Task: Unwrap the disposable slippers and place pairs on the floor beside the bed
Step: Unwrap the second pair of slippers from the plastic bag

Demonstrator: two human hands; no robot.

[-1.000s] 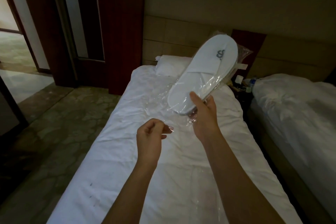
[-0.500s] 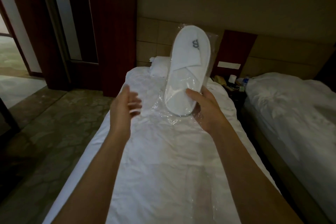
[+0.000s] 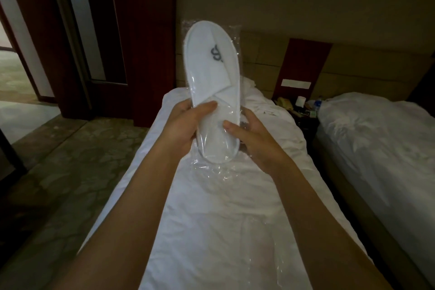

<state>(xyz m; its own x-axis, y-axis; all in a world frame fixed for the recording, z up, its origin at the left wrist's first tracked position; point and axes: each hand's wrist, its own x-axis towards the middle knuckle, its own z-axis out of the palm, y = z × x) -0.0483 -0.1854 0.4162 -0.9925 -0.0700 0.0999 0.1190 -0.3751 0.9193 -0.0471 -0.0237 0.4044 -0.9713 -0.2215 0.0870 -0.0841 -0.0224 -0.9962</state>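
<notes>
A pack of white disposable slippers (image 3: 213,77) with a grey logo stands upright above the bed (image 3: 211,219), toe end up, still inside its clear plastic wrapper (image 3: 211,169). My left hand (image 3: 186,122) grips the pack's left edge, thumb across the front. On the right edge, my right hand (image 3: 254,141) holds it with the thumb pressed on the heel part. Loose wrapper hangs below the heel between my wrists. Whether the wrapper is open, I cannot tell.
The white bed runs away from me to a pillow (image 3: 249,92) and headboard (image 3: 259,63). Patterned floor (image 3: 66,172) lies to the left, with dark wooden door panels (image 3: 113,30) beyond. A nightstand (image 3: 301,108) with small items and a second bed (image 3: 381,148) are on the right.
My left hand rose from beside the pack and took hold of its left edge. The slipper pack turned more upright and now sits between both hands.
</notes>
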